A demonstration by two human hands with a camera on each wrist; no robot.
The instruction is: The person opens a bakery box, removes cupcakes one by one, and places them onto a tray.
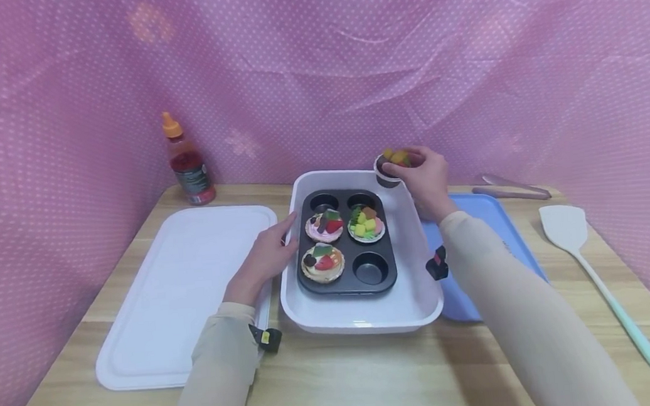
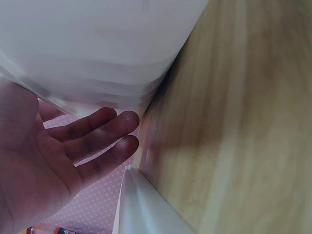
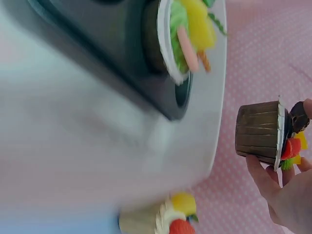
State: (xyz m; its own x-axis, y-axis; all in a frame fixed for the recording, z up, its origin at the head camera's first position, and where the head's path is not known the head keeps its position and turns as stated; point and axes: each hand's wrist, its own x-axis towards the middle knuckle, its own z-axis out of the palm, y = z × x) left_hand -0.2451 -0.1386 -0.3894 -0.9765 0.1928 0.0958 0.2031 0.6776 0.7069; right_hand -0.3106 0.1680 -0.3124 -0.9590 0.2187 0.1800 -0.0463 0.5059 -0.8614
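Note:
My right hand (image 1: 428, 180) pinches a toy cupcake (image 3: 258, 131) in a brown paper cup, topped with fruit pieces. It is held over the far right corner of a white plastic tub (image 1: 362, 323). Inside the tub lies a dark muffin tin (image 1: 349, 286). Its wells hold a pink-cream cupcake (image 1: 325, 226), a white-cream cupcake (image 1: 323, 264) and a green-and-yellow topped cupcake (image 1: 366, 225); three wells are bare. Loosely extended, the fingers of my left hand (image 1: 269, 254) lie along the tub's left wall, as the left wrist view also shows.
A white cutting board (image 1: 179, 301) lies left of the tub, with a sauce bottle (image 1: 191, 165) behind it. To the right are a blue tray (image 1: 458, 294), tongs (image 1: 513, 190) and a spatula (image 1: 596, 281). Another cupcake (image 3: 178, 214) shows beside the tub in the right wrist view.

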